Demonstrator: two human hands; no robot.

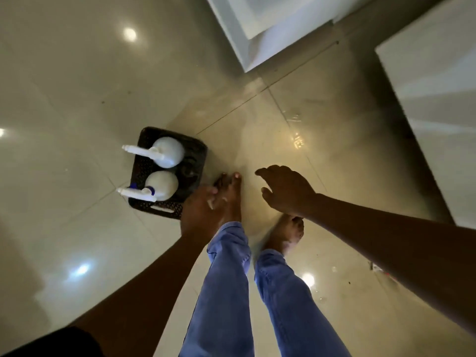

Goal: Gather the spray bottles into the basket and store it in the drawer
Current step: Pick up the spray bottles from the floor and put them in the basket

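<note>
Your left hand (199,212) grips near corner of dark basket (198,153); two white spray bottles (168,152) upright inside, above tiled floor (77,86). Your right hand (286,190) empty, fingers spread, beside basket.

A glossy pale tiled floor (77,99) fills the view, its dark grout lines crossing at far centre and several round light reflections shining on it. At the far right stands white furniture (257,29), and another white panel (438,99) runs along the right edge. Two bare feet in blue jeans (226,292) stand near centre. Small bits of debris (378,267) lie near right.
</note>
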